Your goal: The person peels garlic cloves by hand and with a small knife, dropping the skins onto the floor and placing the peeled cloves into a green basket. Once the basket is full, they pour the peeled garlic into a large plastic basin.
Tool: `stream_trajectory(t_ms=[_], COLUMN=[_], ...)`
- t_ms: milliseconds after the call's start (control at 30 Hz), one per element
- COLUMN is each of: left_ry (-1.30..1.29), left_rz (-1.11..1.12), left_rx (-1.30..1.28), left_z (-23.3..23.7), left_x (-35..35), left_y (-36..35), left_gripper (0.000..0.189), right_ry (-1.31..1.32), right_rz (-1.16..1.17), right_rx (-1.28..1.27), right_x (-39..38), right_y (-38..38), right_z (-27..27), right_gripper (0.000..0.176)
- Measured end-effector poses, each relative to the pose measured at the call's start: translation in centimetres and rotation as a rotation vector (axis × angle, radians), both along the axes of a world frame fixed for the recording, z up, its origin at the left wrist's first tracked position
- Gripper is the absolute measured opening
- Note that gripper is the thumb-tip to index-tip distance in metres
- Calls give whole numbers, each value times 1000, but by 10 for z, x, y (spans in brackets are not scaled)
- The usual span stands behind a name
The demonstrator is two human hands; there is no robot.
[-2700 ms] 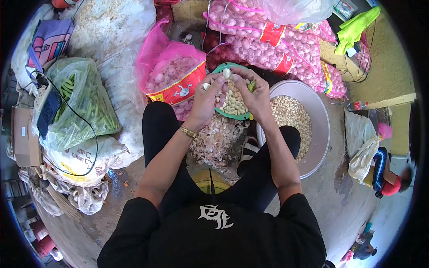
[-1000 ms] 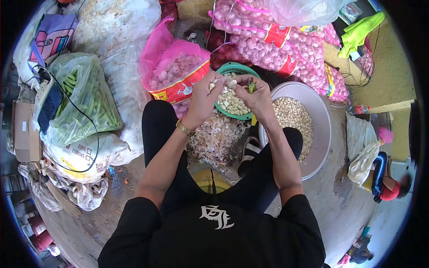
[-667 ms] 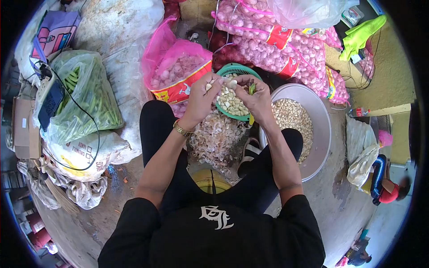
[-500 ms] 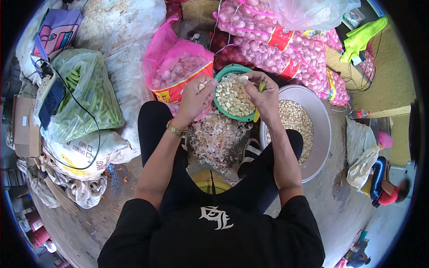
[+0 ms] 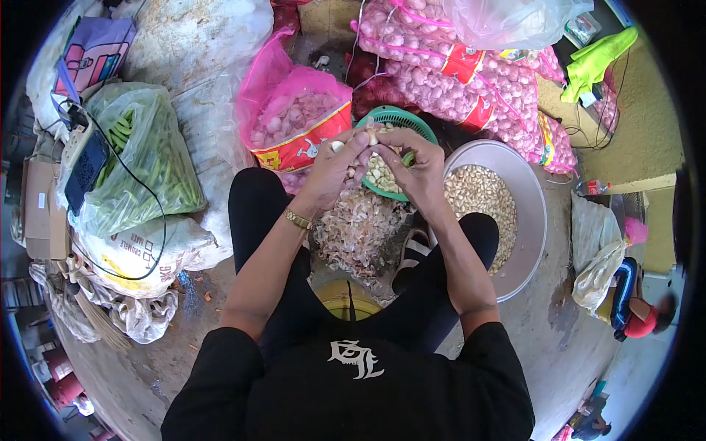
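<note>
My left hand point(image 5: 334, 167) is closed around several garlic cloves point(image 5: 337, 146), with some showing between the fingers. Its fingertips meet those of my right hand point(image 5: 418, 163) at a garlic clove point(image 5: 371, 137) with papery skin on it. A small green thing point(image 5: 408, 158) also shows in my right hand; its kind is hidden. Beneath both hands is a green basket point(image 5: 401, 115) holding peeled cloves point(image 5: 381, 176), partly covered by the fingers. Below it lies a heap of garlic skins point(image 5: 360, 228).
An open pink mesh bag of garlic point(image 5: 298, 117) stands at the left. On the right is a pale basin point(image 5: 531, 220) with many cloves point(image 5: 478, 192). Full garlic sacks point(image 5: 471, 95) are stacked behind. A plastic bag of green pods point(image 5: 158, 165) sits far left.
My right hand has moved left, from over the basket's right side to meet my left hand. The peeled clove it pinched before is no longer seen at its fingertips; both hands now touch an unpeeled clove.
</note>
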State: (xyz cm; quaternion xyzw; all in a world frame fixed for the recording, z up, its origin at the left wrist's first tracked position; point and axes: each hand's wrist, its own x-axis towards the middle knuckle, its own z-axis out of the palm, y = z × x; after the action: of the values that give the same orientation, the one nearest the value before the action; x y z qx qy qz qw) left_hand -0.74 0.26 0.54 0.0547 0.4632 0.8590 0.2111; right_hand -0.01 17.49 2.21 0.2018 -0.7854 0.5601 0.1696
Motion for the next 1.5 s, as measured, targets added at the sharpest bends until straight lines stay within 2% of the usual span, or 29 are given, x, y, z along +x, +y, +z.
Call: stream_trajectory(t_ms=[100, 433, 533, 933, 1000, 1100, 1300, 1400, 1500], left_ry=[-80, -92, -109, -162, -151, -66, 35, 80, 87], left_rz=[-6, -61, -27, -82, -39, 71, -35, -35, 20], left_rx=[28, 108, 100, 136, 105, 60, -172, -184, -235], left_z=[3, -7, -6, -4, 2, -5, -4, -9, -17], left_x=[-2, -6, -8, -9, -7, -6, -6, -5, -5], left_y=[1, 2, 2, 3, 6, 13, 7, 6, 10], left_gripper=[34, 29, 28, 25, 27, 34, 40, 30, 36], right_ry=[120, 82, 98, -110, -261, -257, -305, -300, -346], right_rz=[39, 66, 63, -38, -109, -152, -137, -86, -58], right_rx=[32, 76, 90, 72, 11, -54, -123, -155, -181], right_x=[-2, -3, -2, -4, -3, -7, -13, -13, -9], right_y=[-2, 3, 3, 1, -2, -2, 6, 4, 2], right_z=[-4, -6, -3, -3, 0, -13, -22, -23, -18], right_gripper=[25, 34, 32, 17, 14, 15, 16, 17, 18])
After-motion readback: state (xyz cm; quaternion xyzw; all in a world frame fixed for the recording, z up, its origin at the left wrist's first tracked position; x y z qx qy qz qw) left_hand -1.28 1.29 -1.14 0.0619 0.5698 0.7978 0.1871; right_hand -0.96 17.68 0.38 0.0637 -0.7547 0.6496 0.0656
